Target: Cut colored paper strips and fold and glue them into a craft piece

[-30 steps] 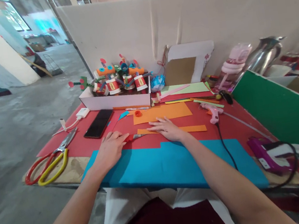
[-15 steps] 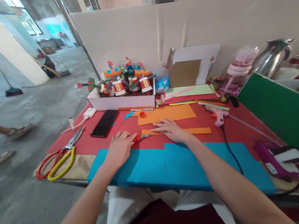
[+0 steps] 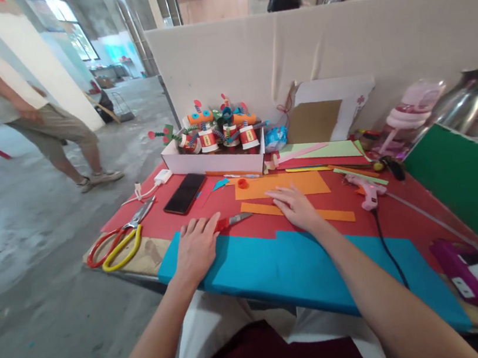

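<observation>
My left hand (image 3: 198, 245) is closed over the handle of a red utility knife (image 3: 224, 224), palm down on the blue sheet (image 3: 250, 260) and red table covering. The knife's grey blade points right, its tip near the end of an orange paper strip (image 3: 254, 208). My right hand (image 3: 297, 207) lies with fingers spread across the middle of that strip, covering part of it. Its fingertips reach onto a wider orange sheet (image 3: 262, 187), where a small red ring (image 3: 242, 184) rests.
Scissors (image 3: 127, 236) and a phone (image 3: 185, 193) lie to the left. Cup figures (image 3: 208, 140) fill a white box (image 3: 214, 163) behind. A pink glue gun (image 3: 368, 191), its cord and a green board (image 3: 475, 187) are on the right. Someone walks at far left (image 3: 53, 122).
The view has swung left, bringing more of the walking person into sight. My left hand and the knife have shifted slightly left relative to the orange strip; my right hand remains on it.
</observation>
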A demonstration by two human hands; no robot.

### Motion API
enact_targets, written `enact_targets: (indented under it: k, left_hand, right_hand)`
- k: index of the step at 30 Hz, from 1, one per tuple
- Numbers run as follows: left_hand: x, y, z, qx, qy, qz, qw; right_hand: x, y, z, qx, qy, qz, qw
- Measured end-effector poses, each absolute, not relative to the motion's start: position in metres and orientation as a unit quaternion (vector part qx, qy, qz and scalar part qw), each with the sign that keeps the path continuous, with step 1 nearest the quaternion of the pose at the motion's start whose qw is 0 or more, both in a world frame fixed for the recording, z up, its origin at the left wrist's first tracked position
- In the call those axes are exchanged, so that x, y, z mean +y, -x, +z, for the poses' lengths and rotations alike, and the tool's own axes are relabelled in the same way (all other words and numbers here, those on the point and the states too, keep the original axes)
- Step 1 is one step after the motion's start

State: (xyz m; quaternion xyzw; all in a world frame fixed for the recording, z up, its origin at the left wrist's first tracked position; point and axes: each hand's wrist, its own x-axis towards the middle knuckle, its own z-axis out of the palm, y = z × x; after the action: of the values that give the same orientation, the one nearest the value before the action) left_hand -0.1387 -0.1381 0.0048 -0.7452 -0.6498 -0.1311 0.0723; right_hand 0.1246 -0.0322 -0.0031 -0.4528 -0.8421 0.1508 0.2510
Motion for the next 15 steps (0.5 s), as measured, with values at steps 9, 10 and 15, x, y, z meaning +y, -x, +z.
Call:
enact_targets:
  k: [9,10,15]
  left_hand:
    - [-0.133,0.142,0.001,-0.645,0.748,-0.149,0.051]
    - [-0.133,0.142,0.001,-0.643,0.749,-0.154,0.053]
    - [-0.136,0.143,-0.001,-0.635,0.750,-0.169,0.074]
  right_hand:
    - [-0.037,-0.135,0.008,-0.761,0.505,0.097,0.396]
    - [-0.038,-0.135,0.007,-0.748,0.518,0.100,0.402]
    - [-0.040,-0.137,0.003,-0.711,0.566,0.134,0.396]
